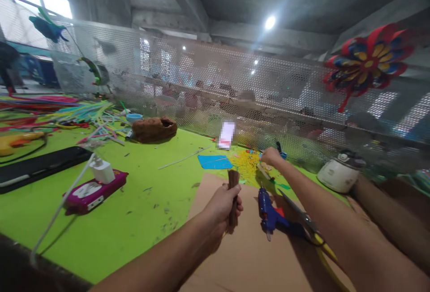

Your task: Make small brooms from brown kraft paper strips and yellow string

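Fingers (239, 204) of your left hand (225, 204) are wrapped around a brown bundle (233, 178), thumb across its near face, just to the left of the blue glue gun (267, 211). You have the bundle nearly upright, its long axis running up and down, with one end sticking out above your fist and pointing up and away from you, and the other showing below it.

Your right hand (271, 156) is beyond the glue gun, down at the edge of the yellow shreds (248, 165); its fingers are turned away, so you cannot tell whether they grip anything.

As for containers, a light blue cup (134, 117) stands well beyond the glue gun and to its left; what it holds cannot be made out. Right of and beyond the gun, you have a white pot (337, 175) with a dark top, its inside hidden.

Just right of the gun lie scissors (309, 222), partly behind your right forearm. Brown board (248, 256) is under the gun, and a blue sheet (215, 162) lies beyond it, to the left.
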A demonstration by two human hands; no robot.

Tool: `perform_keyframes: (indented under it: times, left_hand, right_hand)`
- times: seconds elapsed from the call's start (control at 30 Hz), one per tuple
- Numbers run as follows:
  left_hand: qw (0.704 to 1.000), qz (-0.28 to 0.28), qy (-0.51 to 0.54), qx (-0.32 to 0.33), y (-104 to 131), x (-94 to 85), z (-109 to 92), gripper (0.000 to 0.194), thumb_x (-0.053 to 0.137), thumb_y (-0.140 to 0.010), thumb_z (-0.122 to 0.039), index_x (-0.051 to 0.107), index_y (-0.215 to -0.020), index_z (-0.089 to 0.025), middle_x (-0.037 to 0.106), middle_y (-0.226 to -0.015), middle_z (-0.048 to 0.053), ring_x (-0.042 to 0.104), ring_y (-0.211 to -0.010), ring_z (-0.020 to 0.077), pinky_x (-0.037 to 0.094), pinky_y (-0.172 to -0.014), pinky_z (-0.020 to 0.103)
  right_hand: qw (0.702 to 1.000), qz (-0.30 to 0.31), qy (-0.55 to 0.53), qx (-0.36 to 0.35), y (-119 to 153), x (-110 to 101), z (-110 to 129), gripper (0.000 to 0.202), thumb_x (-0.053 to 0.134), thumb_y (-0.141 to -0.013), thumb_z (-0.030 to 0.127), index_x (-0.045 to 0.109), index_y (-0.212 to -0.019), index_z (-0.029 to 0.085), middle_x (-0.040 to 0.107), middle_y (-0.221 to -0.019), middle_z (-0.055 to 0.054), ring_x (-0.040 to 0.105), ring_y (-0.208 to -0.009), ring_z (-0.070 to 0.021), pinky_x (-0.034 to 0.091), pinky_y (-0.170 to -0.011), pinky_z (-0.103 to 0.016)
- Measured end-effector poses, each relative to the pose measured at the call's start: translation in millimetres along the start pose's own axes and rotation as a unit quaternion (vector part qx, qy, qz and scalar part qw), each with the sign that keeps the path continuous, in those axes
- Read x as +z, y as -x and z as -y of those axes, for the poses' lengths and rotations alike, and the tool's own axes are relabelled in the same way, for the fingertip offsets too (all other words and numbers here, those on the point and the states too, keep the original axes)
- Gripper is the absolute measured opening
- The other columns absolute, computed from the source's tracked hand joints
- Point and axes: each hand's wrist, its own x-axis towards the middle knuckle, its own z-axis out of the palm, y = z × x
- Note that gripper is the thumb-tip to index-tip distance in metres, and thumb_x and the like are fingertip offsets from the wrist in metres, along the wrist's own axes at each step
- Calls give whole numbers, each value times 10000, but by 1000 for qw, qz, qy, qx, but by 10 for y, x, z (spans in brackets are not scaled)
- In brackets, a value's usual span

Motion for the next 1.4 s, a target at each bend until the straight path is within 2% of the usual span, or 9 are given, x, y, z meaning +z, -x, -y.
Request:
perform_keyframes:
  times: [0.23,0.33,0.47,0.6,0.67,0.8,0.93,1.2,1.4]
  left_hand:
    - [1000,12,1,-2,-26,-21,52,102,532,-829,-170,436,-806,-194,479,-505,-62,474,-433,81,348,-448,170]
    - [1000,17,5,4,-30,-30,36,69,499,-844,-153,451,-805,-182,510,-511,-39,496,-448,89,366,-453,172]
    - [999,27,12,16,0,-20,-35,83,515,-846,-156,479,-771,-159,521,-523,-19,490,-440,79,355,-433,161]
    - [998,23,27,54,28,-6,-157,173,560,-819,-129,436,-704,-166,450,-484,-53,420,-392,45,283,-389,133]
    - [996,19,34,85,43,5,-237,203,565,-817,-123,414,-691,-173,401,-460,-75,371,-365,32,245,-370,131]
    - [990,28,40,132,104,48,-383,199,581,-813,-128,418,-712,-179,358,-452,-93,334,-353,26,201,-357,135]
    - [988,70,28,132,230,123,-469,150,626,-775,-125,481,-761,-159,386,-484,-81,351,-376,25,208,-369,133]
    - [967,240,-39,80,437,226,-396,209,704,-733,-219,571,-866,-127,441,-530,-58,430,-454,46,256,-430,156]
    - [971,216,-45,92,334,221,-251,228,727,-693,-213,544,-807,-141,417,-523,-70,383,-429,33,215,-416,153]
  right_hand:
    - [972,69,-225,-15,221,-358,168,301,559,-903,300,553,-1171,161,586,-1163,-83,611,-952,-205,523,-793,-403]
    - [948,54,-307,-63,406,-619,277,267,551,-908,317,579,-1109,145,621,-1083,-70,627,-891,-185,530,-757,-378]
    - [922,19,-362,-137,640,-923,355,290,559,-874,419,655,-863,145,691,-851,-61,641,-736,-140,507,-675,-288]
    - [935,37,-306,-176,834,-1019,368,307,713,-704,421,669,-582,142,594,-481,-18,515,-453,-111,416,-491,-270]
    - [943,51,-262,-198,938,-1035,398,270,724,-681,381,685,-555,145,530,-414,11,431,-398,-89,349,-443,-262]
    - [947,84,-186,-249,1171,-1097,544,219,673,-713,372,733,-636,176,479,-415,42,336,-399,-70,258,-416,-248]
    - [944,112,-126,-283,1367,-1188,682,175,678,-686,332,721,-586,196,459,-432,44,316,-437,-73,236,-431,-247]
    - [939,110,-74,-317,1561,-1218,665,208,625,-719,293,699,-552,194,436,-448,42,306,-458,-79,251,-468,-260]
    - [934,99,-91,-330,1706,-1153,560,172,603,-740,283,740,-671,204,625,-607,0,466,-547,-114,346,-547,-267]
